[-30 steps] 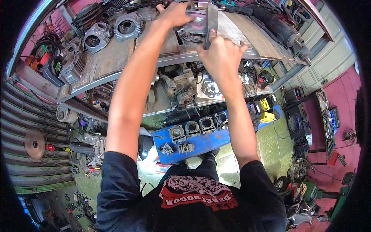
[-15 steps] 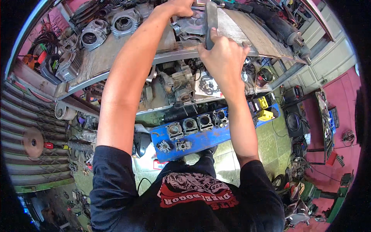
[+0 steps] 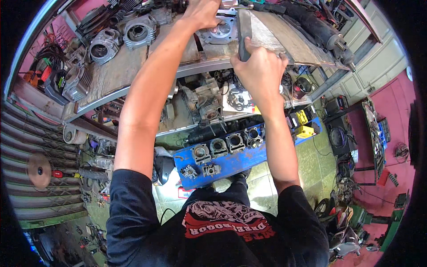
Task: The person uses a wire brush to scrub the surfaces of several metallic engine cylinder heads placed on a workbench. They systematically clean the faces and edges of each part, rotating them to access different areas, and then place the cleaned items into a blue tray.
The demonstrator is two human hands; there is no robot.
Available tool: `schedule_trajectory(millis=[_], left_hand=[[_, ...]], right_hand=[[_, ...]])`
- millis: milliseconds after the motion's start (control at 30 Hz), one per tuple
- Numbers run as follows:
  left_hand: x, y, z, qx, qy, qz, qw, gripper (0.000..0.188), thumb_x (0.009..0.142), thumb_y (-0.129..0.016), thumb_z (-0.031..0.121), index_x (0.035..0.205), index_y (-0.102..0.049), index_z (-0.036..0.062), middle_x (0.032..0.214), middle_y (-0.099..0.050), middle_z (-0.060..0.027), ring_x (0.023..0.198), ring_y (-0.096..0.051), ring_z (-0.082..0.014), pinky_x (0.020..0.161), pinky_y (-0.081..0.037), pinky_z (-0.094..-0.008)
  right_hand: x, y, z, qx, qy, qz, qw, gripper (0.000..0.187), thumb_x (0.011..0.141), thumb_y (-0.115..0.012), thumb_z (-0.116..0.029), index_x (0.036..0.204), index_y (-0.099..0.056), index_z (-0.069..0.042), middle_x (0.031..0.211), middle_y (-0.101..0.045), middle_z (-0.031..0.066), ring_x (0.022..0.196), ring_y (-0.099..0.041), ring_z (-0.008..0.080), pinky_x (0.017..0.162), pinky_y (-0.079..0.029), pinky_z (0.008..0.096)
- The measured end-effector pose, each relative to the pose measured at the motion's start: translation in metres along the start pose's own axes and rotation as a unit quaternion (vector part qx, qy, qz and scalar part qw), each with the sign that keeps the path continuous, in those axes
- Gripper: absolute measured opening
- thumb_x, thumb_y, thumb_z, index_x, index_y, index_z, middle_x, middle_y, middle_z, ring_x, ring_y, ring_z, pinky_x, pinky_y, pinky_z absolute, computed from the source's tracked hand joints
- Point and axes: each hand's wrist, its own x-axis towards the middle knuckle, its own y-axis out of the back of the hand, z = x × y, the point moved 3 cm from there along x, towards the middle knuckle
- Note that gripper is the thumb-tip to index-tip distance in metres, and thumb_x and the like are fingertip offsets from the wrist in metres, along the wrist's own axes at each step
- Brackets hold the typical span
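Observation:
On the upper shelf, my left hand (image 3: 203,16) grips a metal engine cylinder head (image 3: 220,32), its thumb lying on the bright flat face with the round chamber. Most fingers of that hand are out of sight at the top edge. My right hand (image 3: 261,63) is closed round the near end of a long, flat grey bar (image 3: 244,32), which could be a sharpening stone or a file. The bar lies just right of the cylinder head, pointing away from me; whether the two touch, I cannot tell.
Finned cylinder parts (image 3: 140,34) stand left on the wooden shelf (image 3: 116,62), and a dark exhaust silencer (image 3: 318,31) lies right. Below are engine parts (image 3: 207,100) on a lower shelf. A blue bench (image 3: 231,162) holds several cylinder blocks (image 3: 235,141) and two carburettor-like parts.
The cylinder head has turned, so its bright chamber face now shows clearly. My left hand has shifted slightly nearer. The grey bar in my right hand has moved a little towards me and right.

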Motion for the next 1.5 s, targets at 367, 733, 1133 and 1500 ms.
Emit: schedule_trajectory(millis=[367, 733, 1133, 1500], left_hand=[[-0.014, -0.014, -0.024, -0.086, 0.122, 0.035, 0.988, 0.066, 0.076, -0.084, 0.021, 0.137, -0.061, 0.0158, 0.142, -0.057, -0.0132, 0.145, -0.037, -0.0315, 0.111, -0.022, -0.0712], [-0.021, -0.082, -0.081, -0.265, 0.125, 0.053, 0.955, 0.097, 0.060, -0.093, 0.055, 0.134, -0.055, 0.0045, 0.118, -0.072, -0.0147, 0.107, -0.070, -0.0279, 0.095, -0.052, -0.0462], [-0.032, -0.078, -0.061, -0.449, 0.165, -0.045, 0.877, 0.088, 0.059, -0.098, 0.035, 0.131, -0.060, 0.0037, 0.118, -0.071, -0.0122, 0.109, -0.067, -0.0254, 0.099, -0.052, -0.0390], [-0.045, -0.094, -0.060, -0.428, 0.121, -0.002, 0.896, 0.103, 0.058, -0.098, 0.026, 0.142, -0.046, -0.0031, 0.131, -0.065, -0.0171, 0.117, -0.064, -0.0270, 0.102, -0.050, -0.0374]], right_hand=[[0.009, -0.004, 0.001, 0.040, 0.006, 0.035, 0.999, 0.050, 0.078, -0.073, -0.034, 0.117, -0.072, -0.003, 0.079, -0.073, 0.0193, 0.082, -0.073, 0.0357, 0.100, -0.040, 0.0627], [0.007, -0.032, 0.004, 0.067, 0.039, 0.096, 0.992, 0.054, 0.080, -0.072, -0.033, 0.127, -0.069, -0.007, 0.080, -0.072, 0.0195, 0.086, -0.071, 0.0330, 0.104, -0.037, 0.0568], [0.008, -0.044, 0.003, 0.079, 0.048, 0.089, 0.992, 0.054, 0.081, -0.072, -0.033, 0.129, -0.069, -0.007, 0.083, -0.073, 0.0184, 0.085, -0.071, 0.0326, 0.106, -0.037, 0.0541], [-0.003, -0.038, -0.002, 0.126, 0.094, 0.143, 0.977, 0.053, 0.079, -0.072, -0.033, 0.125, -0.071, -0.007, 0.072, -0.071, 0.0145, 0.082, -0.072, 0.0280, 0.105, -0.033, 0.0581]])
